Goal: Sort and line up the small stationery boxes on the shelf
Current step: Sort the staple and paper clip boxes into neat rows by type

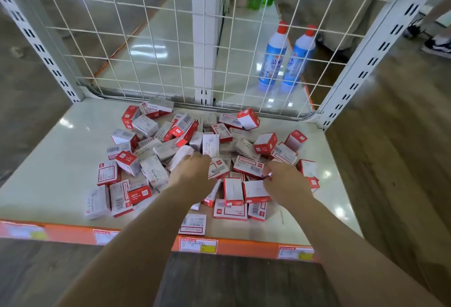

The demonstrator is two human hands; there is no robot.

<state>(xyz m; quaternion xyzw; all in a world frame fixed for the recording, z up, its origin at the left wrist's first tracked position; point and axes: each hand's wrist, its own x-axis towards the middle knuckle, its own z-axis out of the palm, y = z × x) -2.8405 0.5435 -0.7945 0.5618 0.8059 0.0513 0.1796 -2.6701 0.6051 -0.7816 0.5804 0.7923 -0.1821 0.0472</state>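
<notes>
Several small stationery boxes [249, 166], red-and-white and grey-white, lie in a loose heap on the pale shelf [61, 150]; some are printed "STAPLES". My left hand [192, 172] reaches into the middle of the heap, knuckles up. Its fingers curl down beside a tilted white box [180, 156], and the hand hides whether they grip it. My right hand [285, 181] is just right of centre, with thumb and fingertips pinched on the near right corner of a red-and-white box with a barcode. One flat box [192, 224] lies alone near the front edge.
A white wire grid [151, 38] closes the shelf's back, between slotted uprights [380, 45]. Two blue bottles with red caps [273, 58] stand behind the grid. An orange front strip with price labels [198, 244] edges the shelf. Bare shelf surface shows left and right of the heap.
</notes>
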